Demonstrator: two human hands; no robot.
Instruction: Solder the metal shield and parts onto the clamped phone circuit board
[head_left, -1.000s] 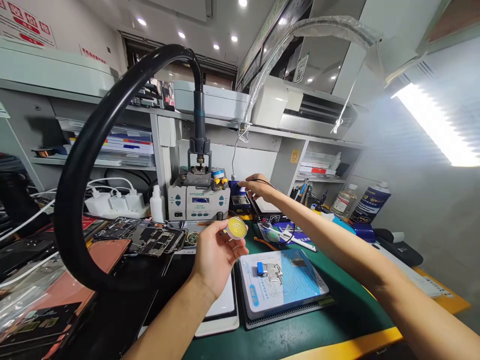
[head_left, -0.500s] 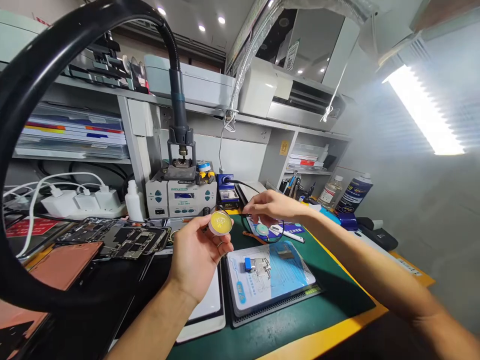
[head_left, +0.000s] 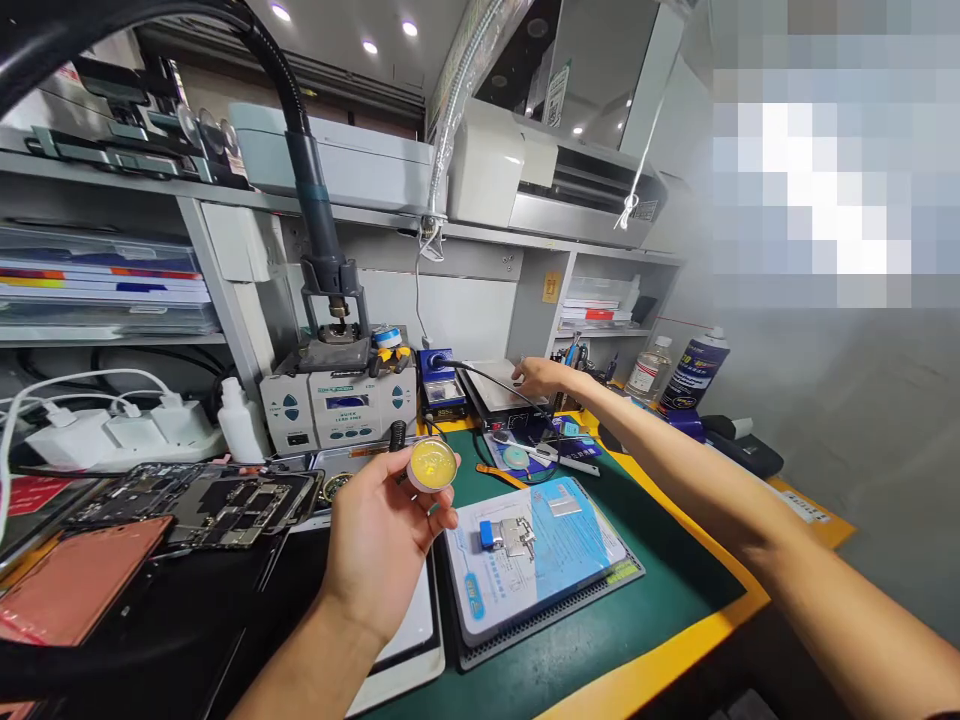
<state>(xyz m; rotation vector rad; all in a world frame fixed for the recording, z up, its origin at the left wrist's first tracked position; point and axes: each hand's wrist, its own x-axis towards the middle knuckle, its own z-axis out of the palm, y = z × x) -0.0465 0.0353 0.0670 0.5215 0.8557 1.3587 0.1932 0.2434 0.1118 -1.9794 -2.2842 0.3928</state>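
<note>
My left hand [head_left: 382, 550] grips a small round tin of yellow paste [head_left: 433, 464] by its edge, its open face tilted toward me. Stretched far forward, my right hand [head_left: 541, 374] hovers above a silver-topped hot plate [head_left: 495, 385]. Its fingers are loosely bent and apart, and nothing shows in them. Between my arms, a thick mat or book with a printed cover [head_left: 577, 545] carries a small metal fixture with a blue block [head_left: 510, 537] and a small silver piece [head_left: 564, 505]. Orange-handled tweezers [head_left: 501, 476] and a white pen-like tool [head_left: 574, 461] lie behind it.
A soldering station [head_left: 349, 405] stands at the back, with a soldering iron stand [head_left: 442, 385] beside it. Circuit boards [head_left: 232, 510] lie at the left. A clear bottle [head_left: 649, 370] and a blue spray can [head_left: 694, 370] stand at right. A black cable [head_left: 487, 378] crosses the hot plate.
My right hand has reached farther away, from above the tools to over the hot plate. My left hand keeps its hold on the tin. The camera view has shifted.
</note>
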